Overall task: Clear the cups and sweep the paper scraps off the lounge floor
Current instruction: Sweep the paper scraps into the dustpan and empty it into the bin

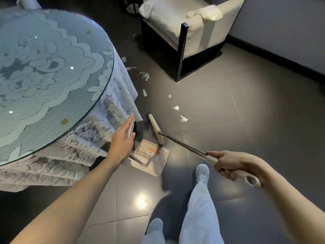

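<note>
My right hand is closed around the pale grip of a broom, whose metal shaft runs up-left to the broom head on the dark floor. Just below the head, a white dustpan lies flat on the tiles. My left hand is stretched out flat above the dustpan's handle, fingers straight and not curled around it. White paper scraps are scattered on the floor beyond the broom, with others nearer the armchair. No cups are in view.
A round glass-topped table with a hanging lace cloth fills the left. A cream armchair with a black frame stands at the back, a grey wall to its right. My legs and pale shoes are below.
</note>
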A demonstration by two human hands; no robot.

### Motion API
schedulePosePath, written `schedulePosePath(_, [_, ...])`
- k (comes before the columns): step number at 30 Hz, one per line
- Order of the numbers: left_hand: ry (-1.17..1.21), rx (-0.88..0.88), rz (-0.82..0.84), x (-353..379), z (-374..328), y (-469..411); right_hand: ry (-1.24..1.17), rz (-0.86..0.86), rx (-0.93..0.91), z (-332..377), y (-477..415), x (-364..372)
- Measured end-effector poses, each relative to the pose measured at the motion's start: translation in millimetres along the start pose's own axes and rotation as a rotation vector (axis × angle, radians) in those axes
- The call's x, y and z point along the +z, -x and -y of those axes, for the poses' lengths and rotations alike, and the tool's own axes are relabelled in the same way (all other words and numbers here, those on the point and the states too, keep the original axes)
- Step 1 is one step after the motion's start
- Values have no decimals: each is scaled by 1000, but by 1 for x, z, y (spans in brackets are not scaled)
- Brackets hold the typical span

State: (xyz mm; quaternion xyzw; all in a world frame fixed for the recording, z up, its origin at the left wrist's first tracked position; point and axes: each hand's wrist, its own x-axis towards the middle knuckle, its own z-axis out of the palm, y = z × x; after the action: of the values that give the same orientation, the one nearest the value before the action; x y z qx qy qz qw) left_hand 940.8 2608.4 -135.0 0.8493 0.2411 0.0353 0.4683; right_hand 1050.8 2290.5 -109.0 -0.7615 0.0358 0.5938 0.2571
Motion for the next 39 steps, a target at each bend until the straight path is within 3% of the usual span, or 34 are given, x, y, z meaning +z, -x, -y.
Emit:
schedulePosePath(9, [17, -78, -226, 114, -81, -87, 168, -158, -146, 50, -88, -206])
schedulePosePath(15, [-43, -164, -262, 189, -135, -142, 347, -174, -127, 81, -137, -306])
schedulePosePath(19, [-15, -209, -308, 220, -156, -179, 374, -56, -73, 76, -153, -341])
schedulePosePath(24, [-70, -195, -238, 226, -175, -218, 472, 137, 13, 55, -136, -357])
schedulePosePath(28, [-106, -173, -228, 223, -184, -223, 376, 247, 83, 36, -113, -350])
schedulePosePath(39, [-114, -134, -356, 212, -188, -220, 53, 148, 21, 63, -85, -392])
